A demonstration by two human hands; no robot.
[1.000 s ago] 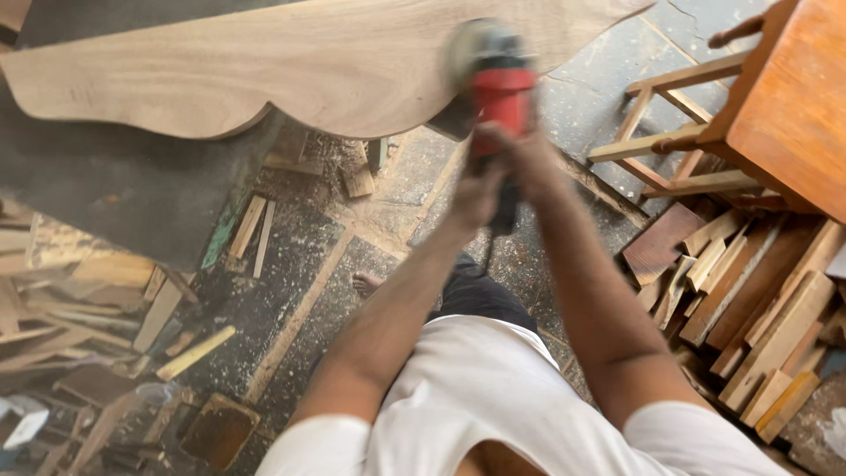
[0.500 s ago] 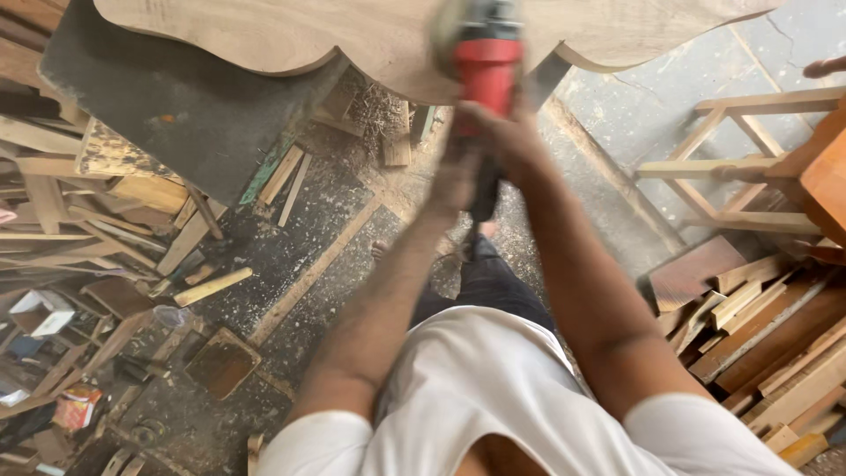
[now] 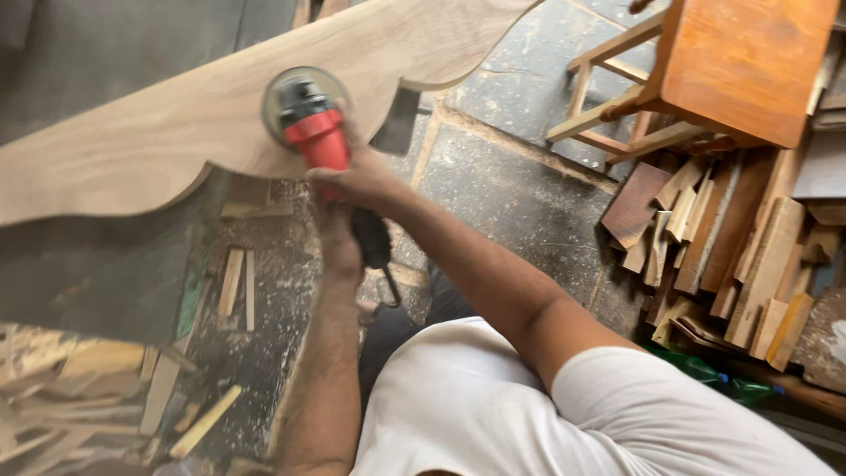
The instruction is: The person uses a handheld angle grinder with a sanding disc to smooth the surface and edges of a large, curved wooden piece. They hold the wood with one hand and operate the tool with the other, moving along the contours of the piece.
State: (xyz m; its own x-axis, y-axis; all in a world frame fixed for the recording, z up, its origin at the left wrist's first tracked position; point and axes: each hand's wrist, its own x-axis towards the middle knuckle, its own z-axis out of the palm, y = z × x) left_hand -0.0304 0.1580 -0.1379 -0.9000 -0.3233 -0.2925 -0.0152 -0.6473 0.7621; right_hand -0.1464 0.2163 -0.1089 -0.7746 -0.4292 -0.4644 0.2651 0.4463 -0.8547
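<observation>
Plainly both hands, right hand [image 3: 366,181] and left hand [image 3: 339,242], clench the red sander [image 3: 308,123], pressing its disc flat against the scalloped wooden board [image 3: 176,115] for steady control.

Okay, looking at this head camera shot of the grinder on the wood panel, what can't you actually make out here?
Head view only:
- Spinning disc of the red and black handheld grinder: blurred, its contact with the pale scalloped wooden board unclear.
- Left hand fingers: hidden behind the grinder body.
- Right hand grip: fingers wrap out of sight.
- Board's left end: cut off by the frame edge.
- Orange wooden stool: top cut off.
</observation>
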